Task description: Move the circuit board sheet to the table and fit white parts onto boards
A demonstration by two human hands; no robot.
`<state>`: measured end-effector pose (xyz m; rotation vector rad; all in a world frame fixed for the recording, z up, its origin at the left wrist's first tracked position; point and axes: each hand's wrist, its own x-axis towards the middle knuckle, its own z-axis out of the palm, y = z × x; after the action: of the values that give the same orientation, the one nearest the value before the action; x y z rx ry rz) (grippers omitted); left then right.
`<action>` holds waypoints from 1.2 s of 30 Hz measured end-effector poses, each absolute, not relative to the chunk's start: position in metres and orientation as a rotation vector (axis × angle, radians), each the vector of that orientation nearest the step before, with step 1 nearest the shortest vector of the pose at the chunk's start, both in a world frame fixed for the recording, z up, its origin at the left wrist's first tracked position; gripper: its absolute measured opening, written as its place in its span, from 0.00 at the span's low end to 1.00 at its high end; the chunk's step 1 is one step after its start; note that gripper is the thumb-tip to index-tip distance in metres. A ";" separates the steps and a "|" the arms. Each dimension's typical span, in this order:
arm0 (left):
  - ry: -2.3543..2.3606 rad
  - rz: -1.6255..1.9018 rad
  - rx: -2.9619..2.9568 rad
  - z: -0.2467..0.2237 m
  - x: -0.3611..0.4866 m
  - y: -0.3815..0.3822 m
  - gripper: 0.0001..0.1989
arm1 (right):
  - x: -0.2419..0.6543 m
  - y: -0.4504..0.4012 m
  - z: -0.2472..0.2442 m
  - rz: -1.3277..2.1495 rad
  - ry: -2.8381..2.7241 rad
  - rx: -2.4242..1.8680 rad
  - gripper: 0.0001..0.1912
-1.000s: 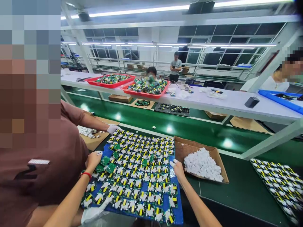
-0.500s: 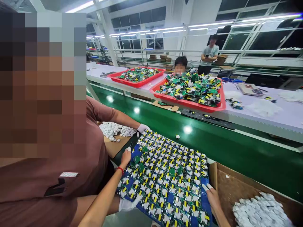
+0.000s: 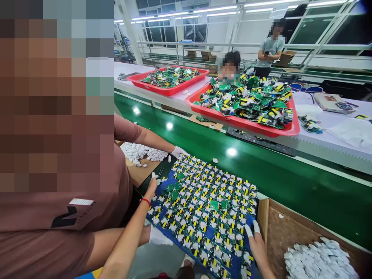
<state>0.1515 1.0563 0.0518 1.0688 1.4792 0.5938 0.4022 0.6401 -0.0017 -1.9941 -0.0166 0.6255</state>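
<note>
My left hand (image 3: 150, 190), with a red band on the wrist and a white finger cot, sits at the near left edge of a blue mat (image 3: 165, 182). My right hand (image 3: 255, 246) rests at the mat's right edge, its white-cotted fingers apart and holding nothing. Rows of green circuit boards (image 3: 203, 211) with yellow-banded parts and white caps cover the mat. A co-worker's white-gloved hands (image 3: 178, 152) (image 3: 159, 237) reach the mat's far and near corners. Whether my left fingers pinch anything is hidden.
A cardboard box (image 3: 263, 221) of white caps (image 3: 318, 259) stands right of the mat. More caps lie on cardboard (image 3: 139, 152) at left. The mat rests on a green conveyor belt (image 3: 261, 170). Two red trays (image 3: 244, 126) (image 3: 168, 92) of boards stand on the white shelf (image 3: 328, 145) beyond.
The view has swung left, so the mat and box sit further right in the picture. The red tray looks larger. My hands remain at the mat's edges.
</note>
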 end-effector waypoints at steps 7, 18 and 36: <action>1.079 0.727 0.569 0.099 0.101 1.001 0.39 | 0.337 0.640 0.029 0.734 0.166 -1.429 0.35; 0.969 0.383 0.343 0.094 0.090 0.815 0.25 | 0.259 0.559 0.042 0.701 0.422 -1.152 0.19; 1.211 -0.215 0.601 0.086 -0.003 0.453 0.20 | 0.048 0.215 0.031 0.489 0.592 -1.011 0.13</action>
<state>-0.0025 0.4527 0.0859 0.6006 1.2111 -0.2150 0.0483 0.2151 0.0313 -1.0110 0.5921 0.4890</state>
